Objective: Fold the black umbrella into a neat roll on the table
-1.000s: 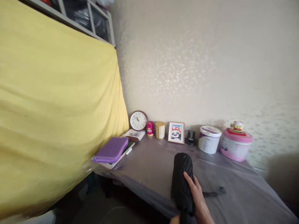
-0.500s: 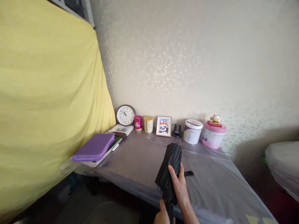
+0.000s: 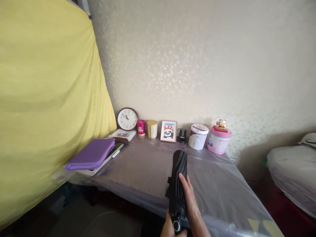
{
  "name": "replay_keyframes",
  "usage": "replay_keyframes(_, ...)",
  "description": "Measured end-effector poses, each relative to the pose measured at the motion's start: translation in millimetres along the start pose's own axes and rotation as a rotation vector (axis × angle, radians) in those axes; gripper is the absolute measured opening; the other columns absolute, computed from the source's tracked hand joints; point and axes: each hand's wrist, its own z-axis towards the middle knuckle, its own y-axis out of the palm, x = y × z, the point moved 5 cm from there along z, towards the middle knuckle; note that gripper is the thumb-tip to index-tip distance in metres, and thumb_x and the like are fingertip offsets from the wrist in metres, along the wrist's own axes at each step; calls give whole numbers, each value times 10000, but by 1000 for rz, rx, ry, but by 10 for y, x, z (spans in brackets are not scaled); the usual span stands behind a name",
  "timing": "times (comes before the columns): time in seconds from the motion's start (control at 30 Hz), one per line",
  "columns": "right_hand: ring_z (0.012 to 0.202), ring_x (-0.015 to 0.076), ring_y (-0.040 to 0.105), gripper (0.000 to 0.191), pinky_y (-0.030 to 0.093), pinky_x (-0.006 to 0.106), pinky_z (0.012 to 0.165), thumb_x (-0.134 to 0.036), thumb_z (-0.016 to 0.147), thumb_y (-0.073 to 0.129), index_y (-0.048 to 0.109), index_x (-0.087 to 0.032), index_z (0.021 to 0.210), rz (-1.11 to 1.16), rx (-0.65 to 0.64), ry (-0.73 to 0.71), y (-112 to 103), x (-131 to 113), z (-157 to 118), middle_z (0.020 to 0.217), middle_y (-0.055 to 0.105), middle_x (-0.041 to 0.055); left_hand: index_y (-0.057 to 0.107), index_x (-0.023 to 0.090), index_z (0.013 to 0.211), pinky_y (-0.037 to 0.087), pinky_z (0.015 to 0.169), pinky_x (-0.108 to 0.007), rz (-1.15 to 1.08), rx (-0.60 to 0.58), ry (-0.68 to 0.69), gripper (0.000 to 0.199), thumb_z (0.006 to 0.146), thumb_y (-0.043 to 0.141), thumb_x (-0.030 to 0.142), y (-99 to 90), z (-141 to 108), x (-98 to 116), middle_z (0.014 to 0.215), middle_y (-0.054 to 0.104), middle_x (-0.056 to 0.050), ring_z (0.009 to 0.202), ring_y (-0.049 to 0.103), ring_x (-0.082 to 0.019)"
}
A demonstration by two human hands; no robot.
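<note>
A folded black umbrella (image 3: 178,184) is held upright over the front part of the table. My left hand (image 3: 169,227) is wrapped round its handle at the bottom of the view, beside a round button with a light ring. Against the right side of the folded canopy lies my right hand (image 3: 189,194), its fingers curved along the fabric and partly hidden behind it. The canopy looks narrow, and a small black tab sticks out at its left.
Along the wall stand a clock (image 3: 127,118), a pink can (image 3: 141,127), a yellow-lidded jar (image 3: 152,129), a picture frame (image 3: 168,131), a black stand (image 3: 182,135) and two tubs (image 3: 198,137). A purple folder (image 3: 91,154) lies at left.
The umbrella has turned about its length and its canopy is wrapped tighter. The black strap that stuck out at the right no longer shows there. The view has shifted slightly right.
</note>
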Motion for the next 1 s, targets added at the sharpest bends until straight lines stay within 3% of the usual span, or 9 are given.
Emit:
replay_keyframes(0.17, 563, 135, 583, 550, 477, 235, 529, -529, 635, 640, 514, -226, 1076, -70, 52, -43, -13, 54, 4, 674, 626, -43, 178, 111, 1341, 385, 725, -263, 341, 47, -1, 819, 634, 567, 252, -164, 43, -55, 853, 640, -77, 854, 607, -221)
replay_keyframes(0.3, 481, 130, 559, 543, 464, 246, 466, -577, 622, 622, 527, -205, 1005, 63, 25, 92, 3, 125, -13, 642, 621, -31, 155, 136, 1326, 406, 657, -233, 102, -144, 143, 847, 599, 579, 227, -133, -78, 232, 801, 625, -31, 751, 603, -176)
replay_keyframes(0.4, 471, 134, 552, 526, 463, 256, 457, -595, 664, 571, 538, -169, 971, 88, -32, 112, 40, 82, -39, 646, 633, 0, 84, 190, 1333, 389, 531, -225, -79, -321, 63, 804, 650, 507, 224, -28, -151, 301, 594, 550, 62, 532, 547, -137)
replay_keyframes(0.47, 513, 144, 572, 494, 475, 259, 488, -570, 679, 575, 544, -170, 967, 33, -33, 81, 42, 32, -43, 657, 637, 2, 41, 167, 1346, 399, 566, -233, -10, -246, 31, 829, 653, 496, 197, -24, -134, 252, 635, 579, 38, 596, 572, -149)
replay_keyframes(0.6, 656, 161, 613, 468, 484, 235, 575, -496, 646, 648, 546, -206, 999, -102, 93, -14, -21, -45, -32, 700, 643, -25, 16, 81, 1368, 395, 729, -292, 369, -2, 63, 855, 655, 484, 133, -78, -63, 99, 1006, 615, -142, 891, 590, -229)
replay_keyframes(0.7, 604, 157, 603, 502, 475, 236, 539, -506, 627, 653, 543, -205, 1013, -119, 133, -3, -30, -44, -43, 672, 637, -35, 23, 139, 1382, 381, 734, -306, 501, 33, 83, 853, 656, 470, 117, -110, -58, 60, 1167, 544, -161, 918, 587, -252)
replay_keyframes(0.8, 546, 152, 586, 505, 470, 240, 506, -530, 632, 635, 551, -190, 996, -57, 152, 43, -16, -35, -80, 639, 627, -29, 1, 129, 1378, 391, 702, -283, 366, -59, 124, 916, 628, 525, 167, -144, -108, 149, 1007, 617, -129, 849, 603, -231)
replay_keyframes(0.9, 459, 142, 548, 520, 448, 246, 445, -554, 658, 600, 546, -154, 986, 44, 93, 101, 30, -22, -106, 578, 607, -14, -58, 155, 1364, 398, 590, -247, -48, -297, 77, 966, 614, 542, 259, -111, -199, 274, 750, 617, -13, 592, 576, -143)
replay_keyframes(1.0, 432, 140, 532, 537, 434, 249, 413, -570, 677, 569, 546, -128, 981, 101, 8, 132, 64, -17, -107, 573, 604, 8, 108, 133, 1344, 351, 498, -213, -276, -456, -2, 846, 617, 508, 304, -28, -281, 337, 607, 573, 28, 465, 490, -97)
